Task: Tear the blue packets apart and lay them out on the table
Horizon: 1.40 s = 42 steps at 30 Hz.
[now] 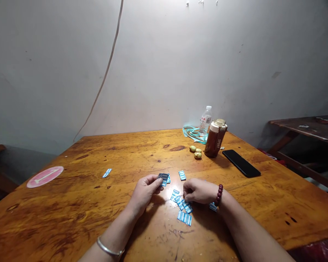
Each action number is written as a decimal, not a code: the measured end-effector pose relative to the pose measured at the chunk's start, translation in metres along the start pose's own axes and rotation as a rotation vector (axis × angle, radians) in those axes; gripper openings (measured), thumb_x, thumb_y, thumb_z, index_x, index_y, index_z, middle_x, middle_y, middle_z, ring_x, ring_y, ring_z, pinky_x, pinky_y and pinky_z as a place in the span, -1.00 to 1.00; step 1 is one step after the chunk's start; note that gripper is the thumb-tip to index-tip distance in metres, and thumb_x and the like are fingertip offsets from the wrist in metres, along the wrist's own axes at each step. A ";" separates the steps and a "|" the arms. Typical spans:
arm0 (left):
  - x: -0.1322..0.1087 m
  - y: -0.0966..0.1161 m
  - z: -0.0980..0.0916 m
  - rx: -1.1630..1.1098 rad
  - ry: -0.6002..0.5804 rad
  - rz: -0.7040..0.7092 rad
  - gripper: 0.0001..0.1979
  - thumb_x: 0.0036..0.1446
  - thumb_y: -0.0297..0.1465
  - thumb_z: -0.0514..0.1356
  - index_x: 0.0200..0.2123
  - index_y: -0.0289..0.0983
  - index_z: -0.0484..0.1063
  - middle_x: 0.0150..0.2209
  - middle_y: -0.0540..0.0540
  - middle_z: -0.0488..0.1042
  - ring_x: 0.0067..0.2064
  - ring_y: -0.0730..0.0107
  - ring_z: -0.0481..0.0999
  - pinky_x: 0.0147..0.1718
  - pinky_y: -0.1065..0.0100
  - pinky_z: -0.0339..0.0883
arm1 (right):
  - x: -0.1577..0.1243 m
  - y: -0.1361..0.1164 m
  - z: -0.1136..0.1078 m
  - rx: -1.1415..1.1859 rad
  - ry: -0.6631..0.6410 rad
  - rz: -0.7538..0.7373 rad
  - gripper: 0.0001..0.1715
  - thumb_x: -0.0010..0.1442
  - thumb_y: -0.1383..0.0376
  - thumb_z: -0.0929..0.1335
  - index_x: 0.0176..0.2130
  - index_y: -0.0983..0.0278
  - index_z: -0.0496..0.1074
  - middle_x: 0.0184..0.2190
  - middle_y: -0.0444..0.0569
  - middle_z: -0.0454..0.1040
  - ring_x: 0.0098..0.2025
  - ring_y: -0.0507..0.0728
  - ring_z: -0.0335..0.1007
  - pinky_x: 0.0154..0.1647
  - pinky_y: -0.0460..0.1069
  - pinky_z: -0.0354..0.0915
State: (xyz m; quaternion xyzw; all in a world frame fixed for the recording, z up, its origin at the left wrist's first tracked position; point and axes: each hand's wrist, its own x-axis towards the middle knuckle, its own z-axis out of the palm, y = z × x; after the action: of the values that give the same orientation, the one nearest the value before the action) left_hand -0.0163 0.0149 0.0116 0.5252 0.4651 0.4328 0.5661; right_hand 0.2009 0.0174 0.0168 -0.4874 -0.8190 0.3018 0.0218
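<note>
Small blue-and-white label strips are pinched between the thumb and fingers of my left hand, a little above the table. My right hand is closed, its fingertips down at the upper right edge of a loose pile of similar label strips; whether anything is in its pinch is hidden. A separate label strip lies below the pile, and a blue-and-white strip lies above my right hand. Part of one more strip shows under my right wrist. Farther left lies a single strip.
The wooden table carries a black phone, a brown sport bottle, a clear water bottle, a teal ribbon and several small yellowish round items. A pink round sticker is at left. Behind stands a wall.
</note>
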 end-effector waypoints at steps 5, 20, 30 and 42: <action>0.001 -0.002 0.001 -0.012 0.001 -0.001 -0.78 -0.09 -0.29 0.18 -0.43 -0.35 0.42 -0.54 -0.03 0.41 -0.51 0.55 0.36 -0.56 0.54 0.17 | 0.002 0.002 0.001 0.021 0.026 0.002 -0.80 -0.08 0.24 0.30 -0.44 0.31 0.42 -0.55 -0.14 0.40 -0.52 -0.04 0.20 -0.59 -0.18 0.01; 0.000 0.000 0.002 -0.010 0.007 -0.005 -0.75 -0.11 -0.26 0.19 -0.42 -0.34 0.43 -0.54 -0.04 0.42 -0.51 0.52 0.36 -0.57 0.52 0.17 | -0.009 -0.005 -0.006 0.032 -0.010 -0.044 -0.63 -0.17 0.15 0.37 -0.30 0.26 0.36 -0.42 -0.14 0.38 -0.44 0.00 0.22 -0.55 -0.17 0.03; 0.000 -0.002 0.002 -0.009 0.004 0.006 -0.75 -0.11 -0.26 0.19 -0.43 -0.35 0.43 -0.54 -0.04 0.41 -0.52 0.53 0.34 -0.56 0.51 0.16 | -0.003 -0.008 0.000 -0.022 0.046 0.015 -0.85 -0.14 0.30 0.34 -0.44 0.29 0.39 -0.46 -0.13 0.41 -0.46 -0.01 0.23 -0.57 -0.17 0.00; -0.004 0.001 0.010 -0.060 -0.035 -0.052 -0.75 -0.15 -0.24 0.22 -0.49 -0.35 0.41 -0.61 0.01 0.37 -0.59 0.58 0.28 -0.63 0.54 0.08 | -0.005 -0.021 -0.005 0.390 0.209 -0.184 -0.82 0.00 0.24 0.29 -0.48 0.34 0.33 -0.57 -0.17 0.31 -0.51 -0.05 0.17 -0.53 -0.18 0.10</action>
State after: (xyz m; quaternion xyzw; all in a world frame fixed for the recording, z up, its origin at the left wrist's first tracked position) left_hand -0.0073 0.0087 0.0126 0.5032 0.4557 0.4223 0.6007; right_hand 0.1889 0.0083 0.0335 -0.4260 -0.7796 0.3989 0.2274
